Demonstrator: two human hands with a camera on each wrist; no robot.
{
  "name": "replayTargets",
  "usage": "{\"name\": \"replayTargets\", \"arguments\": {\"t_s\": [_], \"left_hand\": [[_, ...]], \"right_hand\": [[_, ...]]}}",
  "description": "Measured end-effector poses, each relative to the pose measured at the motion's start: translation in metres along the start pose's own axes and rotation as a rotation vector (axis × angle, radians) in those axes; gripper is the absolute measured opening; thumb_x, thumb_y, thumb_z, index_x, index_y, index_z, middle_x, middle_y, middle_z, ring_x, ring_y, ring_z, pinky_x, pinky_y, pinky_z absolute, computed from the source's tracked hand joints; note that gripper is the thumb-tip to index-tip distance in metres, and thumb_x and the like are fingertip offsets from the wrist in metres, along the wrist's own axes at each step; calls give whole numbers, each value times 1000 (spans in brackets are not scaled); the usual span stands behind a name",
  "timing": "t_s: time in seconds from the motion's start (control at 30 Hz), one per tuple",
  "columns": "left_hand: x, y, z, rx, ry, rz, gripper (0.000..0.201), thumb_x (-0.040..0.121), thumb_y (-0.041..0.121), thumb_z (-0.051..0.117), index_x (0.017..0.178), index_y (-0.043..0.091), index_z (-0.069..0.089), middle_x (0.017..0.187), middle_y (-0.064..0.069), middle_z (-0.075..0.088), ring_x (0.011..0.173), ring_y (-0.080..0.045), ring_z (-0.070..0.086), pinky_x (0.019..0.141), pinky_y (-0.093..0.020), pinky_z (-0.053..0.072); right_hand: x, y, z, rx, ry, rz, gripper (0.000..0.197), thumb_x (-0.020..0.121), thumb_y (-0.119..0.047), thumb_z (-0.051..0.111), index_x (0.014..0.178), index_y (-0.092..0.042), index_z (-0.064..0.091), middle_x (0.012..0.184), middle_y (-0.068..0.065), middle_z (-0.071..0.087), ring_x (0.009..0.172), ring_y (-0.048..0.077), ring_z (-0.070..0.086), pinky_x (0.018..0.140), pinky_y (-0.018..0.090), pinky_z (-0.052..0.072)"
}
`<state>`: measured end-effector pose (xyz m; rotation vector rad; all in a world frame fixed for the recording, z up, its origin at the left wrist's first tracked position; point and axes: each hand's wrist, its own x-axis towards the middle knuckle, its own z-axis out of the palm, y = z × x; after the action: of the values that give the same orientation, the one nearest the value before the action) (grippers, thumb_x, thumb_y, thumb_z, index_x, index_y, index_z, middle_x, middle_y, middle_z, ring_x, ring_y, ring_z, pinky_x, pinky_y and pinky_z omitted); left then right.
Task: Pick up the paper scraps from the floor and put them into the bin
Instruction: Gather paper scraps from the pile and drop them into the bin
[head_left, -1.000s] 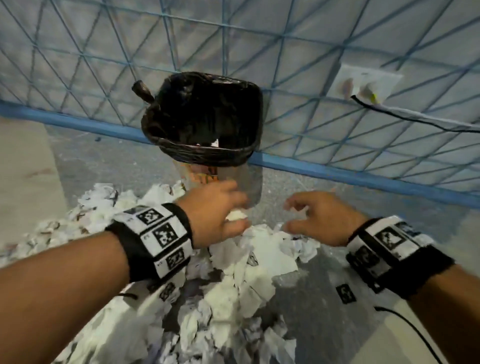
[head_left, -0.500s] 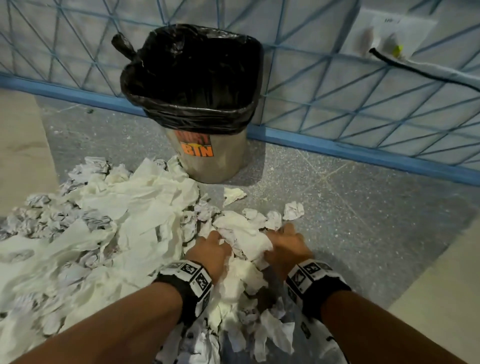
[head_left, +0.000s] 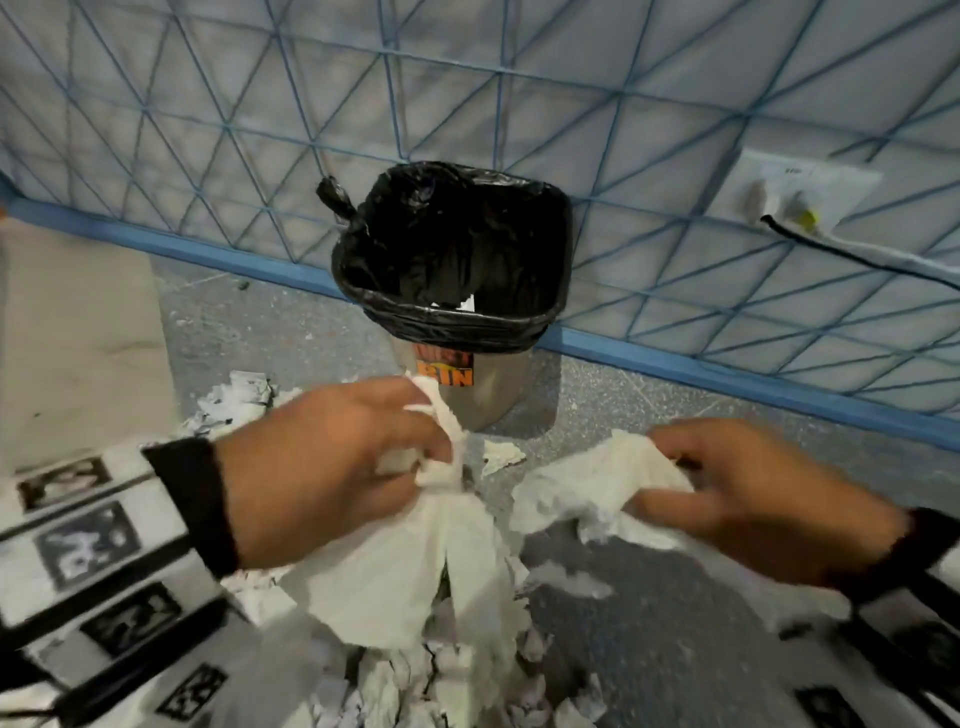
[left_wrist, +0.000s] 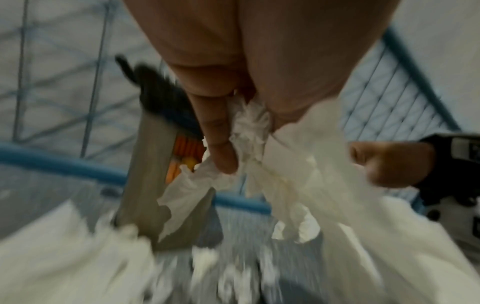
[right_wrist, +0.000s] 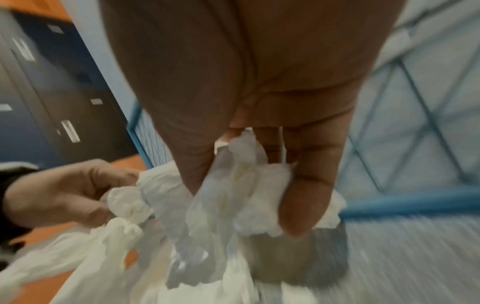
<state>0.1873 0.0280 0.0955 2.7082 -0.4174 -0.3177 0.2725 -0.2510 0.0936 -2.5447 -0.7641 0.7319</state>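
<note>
— White paper everywhere, look. Both hands are up off the floor with a load each.

— What's the left hand (head_left: 322, 467) got?

— A bunch of scraps (head_left: 415, 561), fingers curled tight round the top of it, the rest hanging down in a long tail. The wrist view shows the thumb and fingers (left_wrist: 221, 152) pinching crumpled paper between them.

— And the right hand (head_left: 753, 499)?

— Fingers closed on a smaller wad (head_left: 597, 488), held out to the side, apart from the left bunch.

— Where's the bin (head_left: 483, 395)?

— Straight ahead against the wall, black liner (head_left: 457, 244) open at the top, with a bit of white already showing inside. The hands are in front of it and below the rim, I'd say.

— So they're carrying?

— Looks like the carry, yes. Next they'd need to lift both loads over the rim and let go. That dangling tail could catch the edge or shed bits.

— Much left?

— Plenty. A big pile (head_left: 426, 680) lies on the floor under the hands.
</note>
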Motion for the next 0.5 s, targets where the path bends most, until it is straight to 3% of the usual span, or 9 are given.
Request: {"name": "replayTargets", "arguments": {"t_s": [0.07, 0.13, 0.23, 0.3, 0.37, 0.43, 0.5], "left_hand": [[8, -2, -46, 42, 196, 13, 27, 76, 50, 45, 99, 39, 56, 103, 11, 60, 79, 8, 57, 70, -17, 47], [26, -5, -80, 76, 389, 8, 27, 78, 49, 53, 99, 34, 61, 105, 6, 61, 82, -10, 61, 76, -32, 50], [58, -19, -112, 138, 611, -93, 30, 81, 33, 64, 108, 22, 64, 109, 3, 57, 90, -21, 54, 81, -30, 39], [77, -29, -119, 170, 661, -166, 31, 82, 30, 65, 111, 21, 63, 114, -5, 59, 102, -29, 55, 85, -33, 39], [93, -40, -123, 166, 649, -236, 31, 83, 30, 64, 113, 22, 63, 121, -9, 57, 112, -32, 52, 92, -36, 39], [111, -52, -122, 154, 643, -283, 33, 84, 30, 62, 115, 21, 62, 125, -14, 54, 116, -34, 51, 95, -36, 39], [127, -60, -116, 125, 657, -339, 36, 84, 32, 57, 119, 22, 59, 130, -16, 50, 117, -36, 50, 96, -37, 40]], "right_hand": [[11, -21, -41, -17, 189, -40, 16, 73, -42, 66, 85, -33, 70, 75, -16, 70, 70, 1, 63, 65, 28, 50], [31, -40, -71, -51, 379, -73, 27, 73, -43, 64, 91, -25, 71, 79, -7, 72, 71, 8, 65, 67, 35, 52], [76, -58, -94, -118, 560, -26, 29, 77, -42, 66, 94, -19, 70, 81, 4, 67, 75, 20, 60, 64, 29, 43], [111, -63, -92, -163, 586, 19, 34, 77, -49, 64, 95, -21, 69, 84, 5, 65, 80, 24, 58, 65, 27, 36], [141, -69, -82, -206, 540, 59, 44, 75, -55, 63, 100, -20, 67, 99, 10, 69, 91, 30, 62, 67, 28, 38], [154, -77, -68, -224, 441, 86, 49, 74, -52, 69, 108, -17, 65, 110, 9, 67, 102, 31, 61, 71, 27, 40], [152, -81, -60, -134, 439, 47, 46, 71, -47, 73, 106, -18, 65, 108, 7, 69, 103, 28, 62, 73, 24, 39]]}}
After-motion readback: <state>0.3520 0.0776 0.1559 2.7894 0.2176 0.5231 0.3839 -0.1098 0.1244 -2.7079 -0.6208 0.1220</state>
